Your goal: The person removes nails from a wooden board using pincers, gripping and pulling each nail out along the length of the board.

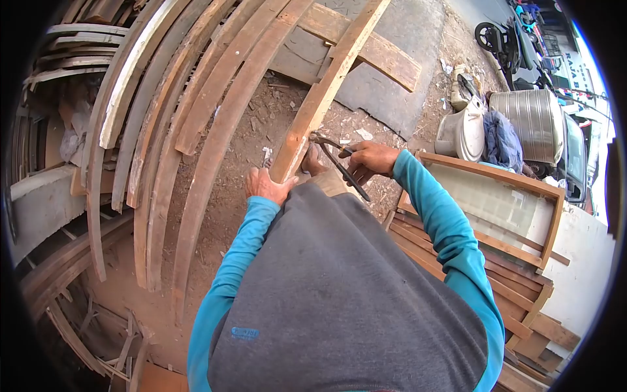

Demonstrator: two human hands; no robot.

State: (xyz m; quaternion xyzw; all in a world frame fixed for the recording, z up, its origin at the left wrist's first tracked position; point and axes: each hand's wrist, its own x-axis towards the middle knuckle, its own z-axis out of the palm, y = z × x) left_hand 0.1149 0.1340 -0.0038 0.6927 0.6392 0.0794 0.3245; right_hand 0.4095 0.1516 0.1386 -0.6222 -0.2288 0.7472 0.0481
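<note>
Two hands, one beam, one pair of pincers, right at the centre of the frame! The left hand (271,187) has its fingers spread over the near end of the wooden beam (302,136). The right hand (373,161) has its fingers curled around the pincers (339,166), two dark handles standing apart, the head against the beam's right side. And what a beam: long, straight, squared, tan-brown with paler stretches, a whitish scuff near the pincers, running up to the top edge. Over at upper left, curved planks (225,130), many and overlapping, too tangled for a sure count. Upper right, two containers: one ribbed metal drum (528,124) and one pale tub (462,136), a blue cloth (503,142) between them; their contents can't be made out. Below them, one wooden frame (554,225) around a pale panel.
</note>
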